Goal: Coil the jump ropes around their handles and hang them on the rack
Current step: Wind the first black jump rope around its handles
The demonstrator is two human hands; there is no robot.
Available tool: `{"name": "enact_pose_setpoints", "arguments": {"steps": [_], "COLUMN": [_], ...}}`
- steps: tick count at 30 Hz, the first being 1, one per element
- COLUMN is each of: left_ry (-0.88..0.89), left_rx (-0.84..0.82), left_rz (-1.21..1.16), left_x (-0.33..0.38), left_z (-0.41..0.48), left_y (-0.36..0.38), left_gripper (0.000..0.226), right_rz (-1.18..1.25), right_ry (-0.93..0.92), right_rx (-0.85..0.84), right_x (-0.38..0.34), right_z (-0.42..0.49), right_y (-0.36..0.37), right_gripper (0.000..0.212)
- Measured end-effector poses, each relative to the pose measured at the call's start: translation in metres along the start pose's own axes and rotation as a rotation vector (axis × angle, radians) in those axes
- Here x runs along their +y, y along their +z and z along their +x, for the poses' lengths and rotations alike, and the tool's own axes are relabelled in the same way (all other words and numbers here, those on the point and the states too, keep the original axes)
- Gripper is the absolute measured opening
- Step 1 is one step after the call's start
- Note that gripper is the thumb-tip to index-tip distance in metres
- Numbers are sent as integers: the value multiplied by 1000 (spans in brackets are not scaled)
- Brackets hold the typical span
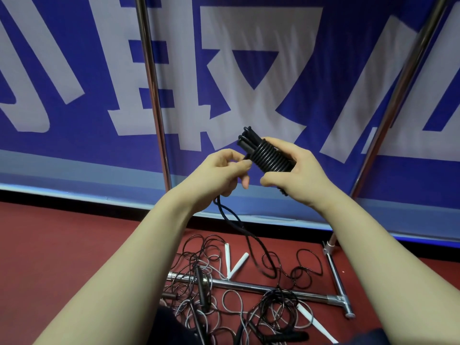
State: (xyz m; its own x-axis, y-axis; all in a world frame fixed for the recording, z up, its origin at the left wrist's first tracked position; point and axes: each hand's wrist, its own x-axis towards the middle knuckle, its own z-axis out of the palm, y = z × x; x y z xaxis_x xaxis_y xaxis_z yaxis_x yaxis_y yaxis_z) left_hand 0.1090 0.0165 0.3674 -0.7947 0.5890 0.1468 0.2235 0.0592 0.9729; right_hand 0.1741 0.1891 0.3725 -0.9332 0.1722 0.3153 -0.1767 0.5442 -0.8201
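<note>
Currently: right hand [296,170] grips paired black handles [251,143] steady; left hand [224,170] pinches black rope [249,235], feeding turns onto coil [271,158].

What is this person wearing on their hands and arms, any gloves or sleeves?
Nothing at all. The left hand and the right hand are bare: no gloves, rings, watch or wristband. The left forearm and the right forearm are uncovered right to the edge of the picture, so no sleeve shows. There are no cables or markings either.
</note>
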Motion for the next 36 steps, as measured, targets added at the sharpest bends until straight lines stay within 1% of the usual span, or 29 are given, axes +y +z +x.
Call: {"name": "enact_pose_setpoints", "arguments": {"steps": [3,5,7,9,11,13,15,17,20,21,23,25,27,28,29,30,31,32,33,34,35,36], "left_ry": [-9,17,23,3,-32,-48,-34,-31,-72,-92,-109,-86,-62,-52,-42,-34,-27,-20,-9,10,34,61], "left_rx": [9,32,81,99,65,31,28,49,93,118,201,297,372,391,401,406,397,370,321,254,180,105], "left_rz": [122,139,114,30,-106,-166,-137,-59,-51,-78,-89,-79,-127,-148,-145,-118,-88,-70,-70,-78,-90,-100], "left_x": [-1,-2,-5,-6,-5,-3,-2,0,4,7,8,5,0,-1,-2,-2,-2,-3,-4,-6,-8,-9], "left_z": [1,2,4,5,4,3,3,3,5,4,3,2,2,3,4,4,5,5,4,3,1,0], "left_y": [4,4,3,1,1,0,0,2,9,11,14,17,16,15,14,12,9,6,2,-1,-4,-6], "left_gripper": [18,20,23,23,22,25,31,34,39,46,57,52,49,49,49,48,46,43,40,37,36,36], "right_rz": [-86,-135,-188,-271,-353,-420,-526,-648,-793,-832,-907,-990,-1026,-1020,-987,-916,-821,-727,-649,-564,-417,-192], "right_ry": [30,24,0,-29,-59,-90,-142,-187,-266,-323,-455,-515,-503,-483,-449,-395,-320,-245,-189,-144,-93,-30], "right_rx": [74,115,136,144,148,150,152,164,232,276,416,522,527,489,415,322,235,177,157,155,150,120], "right_x": [4,4,1,-1,-3,-4,-2,3,12,15,20,23,24,23,19,14,7,2,-3,-6,-9,-12], "right_z": [1,0,-3,-7,-9,-9,-9,-8,-5,-4,-3,-1,-1,-3,-7,-10,-14,-15,-16,-15,-15,-14], "right_y": [5,5,4,4,3,3,5,8,13,16,25,36,44,47,49,49,47,43,38,34,28,23], "right_gripper": [76,78,78,78,78,78,78,78,78,80,82,83,88,92,93,88,76,58,42,30,23,18]}}
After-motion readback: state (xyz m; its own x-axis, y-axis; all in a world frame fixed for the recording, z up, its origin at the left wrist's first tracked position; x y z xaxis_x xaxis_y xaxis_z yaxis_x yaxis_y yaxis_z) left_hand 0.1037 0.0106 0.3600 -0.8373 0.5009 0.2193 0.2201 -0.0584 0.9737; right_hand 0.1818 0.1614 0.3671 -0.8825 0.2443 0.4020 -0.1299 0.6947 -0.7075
